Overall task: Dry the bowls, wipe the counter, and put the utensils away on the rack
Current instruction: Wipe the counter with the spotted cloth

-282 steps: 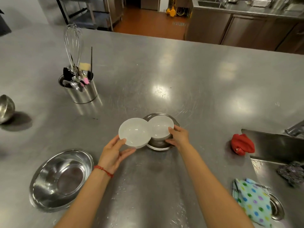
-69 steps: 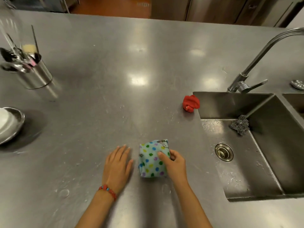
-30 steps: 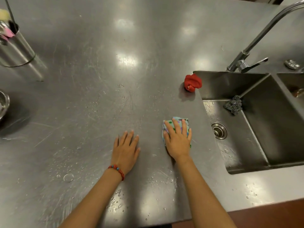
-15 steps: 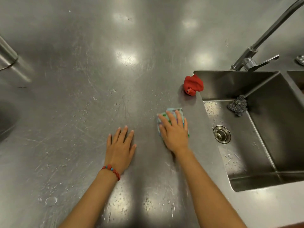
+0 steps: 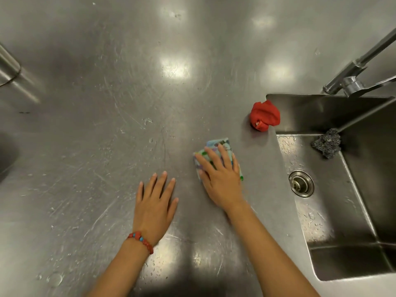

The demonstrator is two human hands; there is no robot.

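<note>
My right hand [image 5: 220,179] lies flat on a folded polka-dot cloth [image 5: 218,145] and presses it onto the steel counter [image 5: 128,103], just left of the sink. Only the cloth's far edge shows past my fingers. My left hand [image 5: 155,204] rests palm down on the bare counter beside it, fingers spread, holding nothing; a red bead bracelet circles that wrist. Water drops speckle the counter around and in front of both hands. The utensil holder [image 5: 7,70] shows only as a blurred steel edge at far left. No bowls are in view.
A crumpled red cloth [image 5: 265,115] sits at the sink's far left corner. The sink basin [image 5: 351,211] fills the right side, with a drain [image 5: 301,183], a steel scourer [image 5: 326,144] and a faucet [image 5: 353,80] behind it.
My right hand has slid the cloth slightly away and to the left along the counter. The left hand stays flat in place. The view has tipped further down, so the utensil holder has nearly left the frame.
</note>
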